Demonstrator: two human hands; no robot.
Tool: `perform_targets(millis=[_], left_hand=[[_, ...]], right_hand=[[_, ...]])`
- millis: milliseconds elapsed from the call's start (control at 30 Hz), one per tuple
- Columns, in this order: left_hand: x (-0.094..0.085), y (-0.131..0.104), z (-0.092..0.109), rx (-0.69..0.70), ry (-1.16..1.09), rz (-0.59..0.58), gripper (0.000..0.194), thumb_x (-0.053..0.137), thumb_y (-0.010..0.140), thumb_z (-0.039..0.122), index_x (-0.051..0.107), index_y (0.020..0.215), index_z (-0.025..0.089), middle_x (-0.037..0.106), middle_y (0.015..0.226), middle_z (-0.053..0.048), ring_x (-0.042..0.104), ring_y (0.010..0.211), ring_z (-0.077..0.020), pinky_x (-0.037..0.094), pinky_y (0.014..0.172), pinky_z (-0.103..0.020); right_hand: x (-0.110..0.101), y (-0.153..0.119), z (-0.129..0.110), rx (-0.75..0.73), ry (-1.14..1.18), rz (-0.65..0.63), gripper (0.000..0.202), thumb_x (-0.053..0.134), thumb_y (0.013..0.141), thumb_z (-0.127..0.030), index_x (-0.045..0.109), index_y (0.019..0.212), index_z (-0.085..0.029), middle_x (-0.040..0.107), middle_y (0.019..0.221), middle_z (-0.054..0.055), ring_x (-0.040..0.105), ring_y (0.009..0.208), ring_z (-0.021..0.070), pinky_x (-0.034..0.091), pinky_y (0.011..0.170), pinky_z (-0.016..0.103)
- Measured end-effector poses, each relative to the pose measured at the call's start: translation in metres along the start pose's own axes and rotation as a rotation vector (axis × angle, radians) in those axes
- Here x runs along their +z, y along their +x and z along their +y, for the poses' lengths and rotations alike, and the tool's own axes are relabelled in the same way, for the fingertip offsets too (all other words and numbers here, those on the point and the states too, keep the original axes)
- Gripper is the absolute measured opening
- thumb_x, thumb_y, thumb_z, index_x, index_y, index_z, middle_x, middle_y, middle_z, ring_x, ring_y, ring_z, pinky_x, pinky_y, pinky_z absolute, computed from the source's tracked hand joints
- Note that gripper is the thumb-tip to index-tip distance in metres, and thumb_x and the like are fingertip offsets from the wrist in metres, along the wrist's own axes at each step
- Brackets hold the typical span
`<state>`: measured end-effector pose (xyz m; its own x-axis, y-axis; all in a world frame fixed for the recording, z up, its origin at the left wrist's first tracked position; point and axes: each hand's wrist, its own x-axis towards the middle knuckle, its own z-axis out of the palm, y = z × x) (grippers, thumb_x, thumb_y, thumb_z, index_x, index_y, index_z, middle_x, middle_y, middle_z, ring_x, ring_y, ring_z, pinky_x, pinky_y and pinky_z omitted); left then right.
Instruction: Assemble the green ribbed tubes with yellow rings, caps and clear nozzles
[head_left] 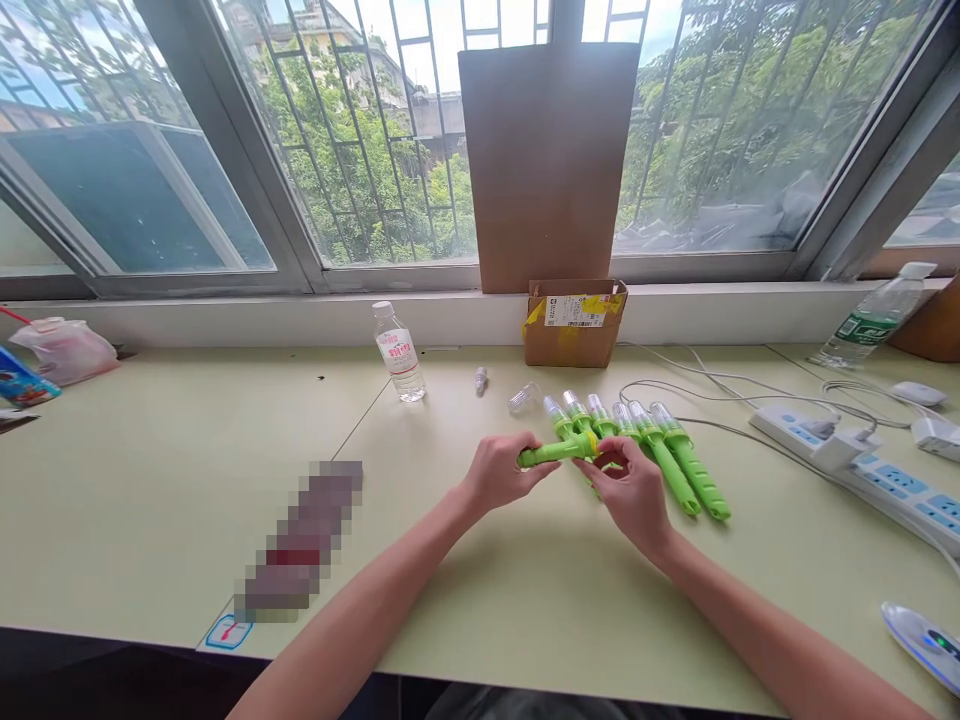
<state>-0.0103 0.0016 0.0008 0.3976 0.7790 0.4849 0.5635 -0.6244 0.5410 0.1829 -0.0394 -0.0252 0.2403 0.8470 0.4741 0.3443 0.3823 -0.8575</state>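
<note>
A green tube-like stick [559,453] with a yellow ring at its right end is held level above the table. My left hand [504,470] is wrapped round its left part. At the ringed end, the fingers of my right hand [630,490] are bent and pinched against the stick. Behind and to the right of my hands lie several green sticks [699,475] with clear tops, side by side. Just beyond them is a clear plastic piece [525,398], and a small clear and grey item [481,380] is farther left.
A water bottle [400,352] stands behind my left hand, near a small cardboard box [574,345]. White cables and a power strip [877,470] lie at the right, with a second bottle [862,320] behind. A blurred dark object [307,540] lies at left.
</note>
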Motion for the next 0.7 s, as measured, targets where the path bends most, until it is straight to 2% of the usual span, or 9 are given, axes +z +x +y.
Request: perform_targets(millis=[300, 567, 700], left_hand=[[-0.005, 0.004, 0.009, -0.124, -0.257, -0.016, 0.031, 0.068, 0.071, 0.046, 0.059, 0.069, 0.016, 0.047, 0.053, 0.005, 0.037, 0.049, -0.0061, 0.029, 0.046, -0.020], [-0.008, 0.007, 0.019, -0.317, -0.530, -0.078, 0.037, 0.072, 0.067, 0.049, 0.060, 0.069, 0.015, 0.059, 0.058, 0.001, 0.048, 0.048, -0.0075, 0.035, 0.043, -0.020], [-0.010, 0.008, 0.022, -0.409, -0.577, -0.134, 0.038, 0.071, 0.068, 0.051, 0.057, 0.069, 0.015, 0.059, 0.054, 0.002, 0.042, 0.039, -0.0049, 0.031, 0.037, -0.019]], right_hand=[[-0.002, 0.001, -0.003, -0.058, -0.003, 0.013, 0.028, 0.072, 0.074, -0.040, 0.056, 0.086, -0.020, 0.061, 0.068, 0.001, 0.061, 0.059, 0.0156, 0.056, 0.048, 0.029], [-0.002, 0.003, -0.008, -0.132, -0.060, 0.018, 0.029, 0.071, 0.076, -0.037, 0.052, 0.090, -0.020, 0.059, 0.076, 0.001, 0.062, 0.062, 0.0151, 0.056, 0.050, 0.029], [0.000, 0.003, -0.005, -0.132, -0.059, 0.007, 0.032, 0.070, 0.076, -0.036, 0.048, 0.093, -0.021, 0.059, 0.080, 0.001, 0.063, 0.065, 0.0157, 0.056, 0.049, 0.028]])
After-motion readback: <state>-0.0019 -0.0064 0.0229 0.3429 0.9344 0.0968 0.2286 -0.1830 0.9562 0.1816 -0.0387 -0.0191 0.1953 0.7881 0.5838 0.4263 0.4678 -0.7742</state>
